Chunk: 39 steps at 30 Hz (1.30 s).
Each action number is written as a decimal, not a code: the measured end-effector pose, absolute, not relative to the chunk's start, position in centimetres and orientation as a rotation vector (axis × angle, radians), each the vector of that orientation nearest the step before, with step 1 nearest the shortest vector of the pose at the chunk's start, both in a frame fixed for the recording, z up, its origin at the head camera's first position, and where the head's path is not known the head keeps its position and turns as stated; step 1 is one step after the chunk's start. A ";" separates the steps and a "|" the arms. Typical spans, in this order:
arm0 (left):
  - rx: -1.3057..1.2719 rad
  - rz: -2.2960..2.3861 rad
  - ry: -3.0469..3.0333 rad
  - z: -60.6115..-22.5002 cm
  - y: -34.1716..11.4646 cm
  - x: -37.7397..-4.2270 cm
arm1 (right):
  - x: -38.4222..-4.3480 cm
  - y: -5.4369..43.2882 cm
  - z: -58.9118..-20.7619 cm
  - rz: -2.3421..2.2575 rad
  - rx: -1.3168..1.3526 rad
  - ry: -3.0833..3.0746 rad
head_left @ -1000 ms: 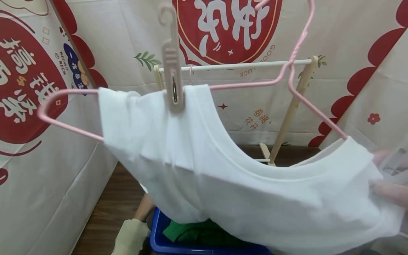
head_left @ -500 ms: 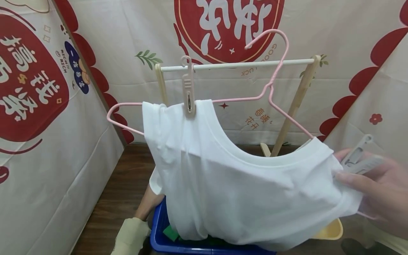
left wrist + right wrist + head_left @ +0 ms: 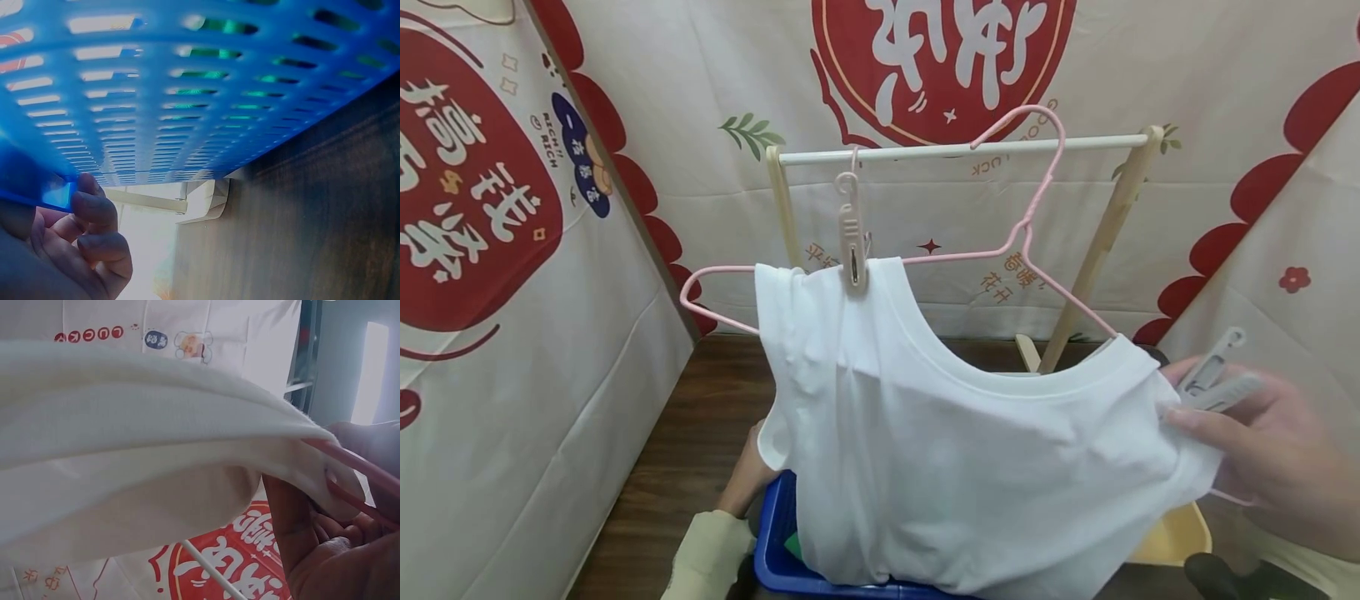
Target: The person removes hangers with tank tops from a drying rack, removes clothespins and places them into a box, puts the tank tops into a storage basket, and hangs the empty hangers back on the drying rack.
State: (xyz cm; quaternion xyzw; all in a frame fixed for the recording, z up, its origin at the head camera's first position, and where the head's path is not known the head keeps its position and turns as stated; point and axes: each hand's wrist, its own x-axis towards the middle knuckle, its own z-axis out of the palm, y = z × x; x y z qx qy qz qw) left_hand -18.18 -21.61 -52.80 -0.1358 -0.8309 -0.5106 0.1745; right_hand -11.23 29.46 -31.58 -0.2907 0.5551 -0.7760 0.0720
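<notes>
White cloth top (image 3: 1000, 467) on pink wire hanger (image 3: 953, 257) now lower, farther from head camera, above blue plastic basket (image 3: 778, 508); pegging judged half done. Right hand (image 3: 1262, 442) pinches top's shoulder, grey plastic clothespin (image 3: 1228, 393); left hand (image 3: 69, 250) grips basket rim.

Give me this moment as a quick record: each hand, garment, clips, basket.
left hand: grips the rim of the blue basket
right hand: holds the garment's shoulder and a grey clip
garment: white top on a pink hanger
beige clip: fastened at the other shoulder
basket contents: something green, mostly hidden by the top
</notes>
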 end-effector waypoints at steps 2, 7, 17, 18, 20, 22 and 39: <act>-0.383 -1.439 -2.365 -52.8 -21.6 -18.2 | -11.3 29.4 -31.7 -2.316 -0.813 1.759; -0.370 -1.442 -2.378 -52.8 -21.5 -18.2 | -11.6 29.3 -32.0 -2.263 -0.767 1.819; -0.203 -1.319 -2.598 -52.2 -20.9 -18.4 | -12.8 29.1 -32.6 -2.275 -0.720 1.779; -0.167 -1.323 -2.628 -52.1 -20.8 -18.4 | -13.0 29.0 -32.7 -2.283 -0.730 1.753; -0.131 -1.321 -2.656 -52.0 -20.7 -18.5 | -13.4 28.9 -32.8 -2.281 -0.749 1.745; -0.099 -1.330 -2.673 -52.0 -20.7 -18.6 | -13.7 28.8 -33.0 -2.269 -0.775 1.767; -0.007 -1.407 -2.634 -52.0 -20.2 -18.7 | -15.3 28.2 -34.5 -2.083 -0.662 2.128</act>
